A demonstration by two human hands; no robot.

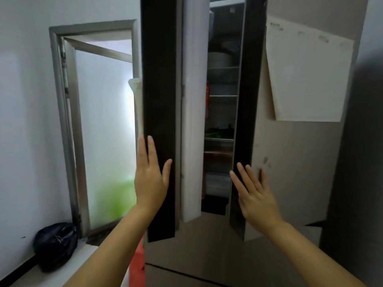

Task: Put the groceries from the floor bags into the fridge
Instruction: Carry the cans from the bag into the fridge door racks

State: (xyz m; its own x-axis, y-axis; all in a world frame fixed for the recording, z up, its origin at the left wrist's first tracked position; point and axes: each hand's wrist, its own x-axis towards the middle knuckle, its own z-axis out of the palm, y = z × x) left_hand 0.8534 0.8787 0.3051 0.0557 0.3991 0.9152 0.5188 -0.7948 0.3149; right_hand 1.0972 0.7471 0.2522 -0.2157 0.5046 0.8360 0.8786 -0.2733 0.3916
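The fridge stands in front of me with both upper doors partly ajar. My left hand (150, 177) lies flat, fingers spread, against the dark edge of the left door (160, 100). My right hand (256, 195) is flat with fingers apart on the right door (298, 162). Through the narrow gap I see the fridge shelves (222, 96) with a grey pot (222, 60) up high, green produce (217, 131) lower down and red packaging at the left side. Neither hand holds anything.
A dark bag (55, 246) sits on the floor at the left wall. A red-orange bag (137, 266) stands beside the fridge's lower left. A metal-framed frosted glass door (103, 125) is open at the left. A paper sheet (308, 73) hangs on the right fridge door.
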